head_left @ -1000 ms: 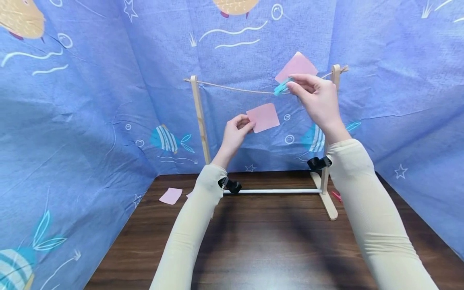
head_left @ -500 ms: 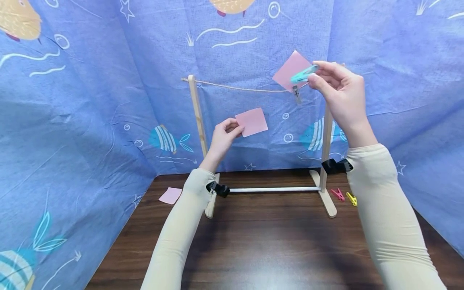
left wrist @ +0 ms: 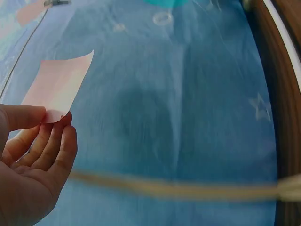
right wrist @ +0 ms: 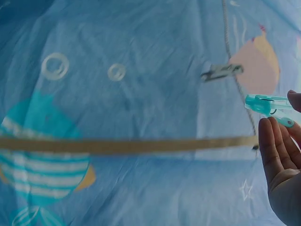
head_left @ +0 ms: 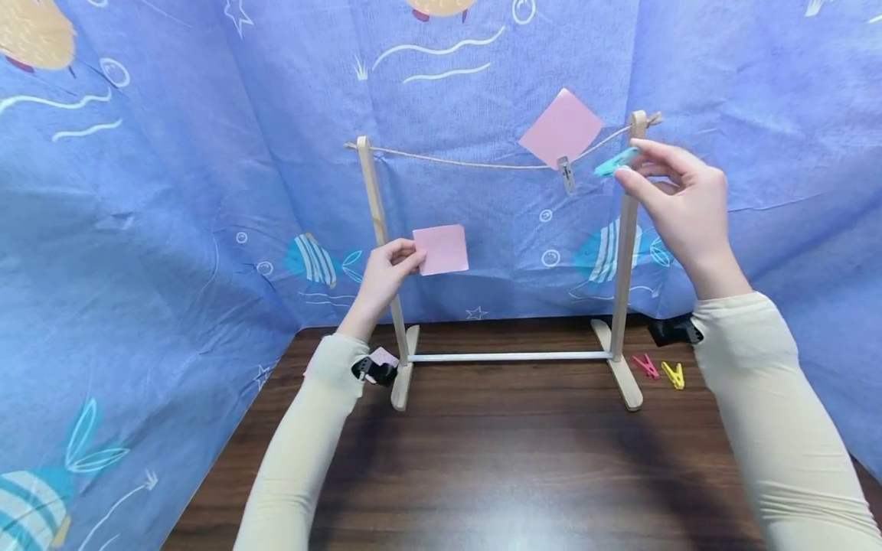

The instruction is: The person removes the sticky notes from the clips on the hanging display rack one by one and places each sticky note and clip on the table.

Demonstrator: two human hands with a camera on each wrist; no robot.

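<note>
My left hand (head_left: 386,274) pinches a pink paper square (head_left: 443,249) by its left edge, thumb in front, below the left half of the rope (head_left: 455,161). In the left wrist view the paper (left wrist: 59,84) curls slightly at a corner. Between the thumb and fingertips of my right hand (head_left: 682,203) is a turquoise clothespin (head_left: 616,162), beside the right post. A second pink square (head_left: 563,128) stands cornerwise above the rope, its lower corner in a grey clothespin (head_left: 567,176) fixed on the rope. The right wrist view shows the turquoise clothespin (right wrist: 268,106) near the rope.
The rope runs between two wooden posts (head_left: 623,260) (head_left: 375,199) joined low down by a white rod (head_left: 510,357). A pink clothespin (head_left: 646,366) and a yellow clothespin (head_left: 674,375) lie on the dark table (head_left: 510,459) at right. Another pink paper (head_left: 383,356) lies behind my left wrist.
My left hand has moved left and down with the paper square. My right hand has moved right with the turquoise clothespin, away from the hanging square, uncovering the grey clothespin.
</note>
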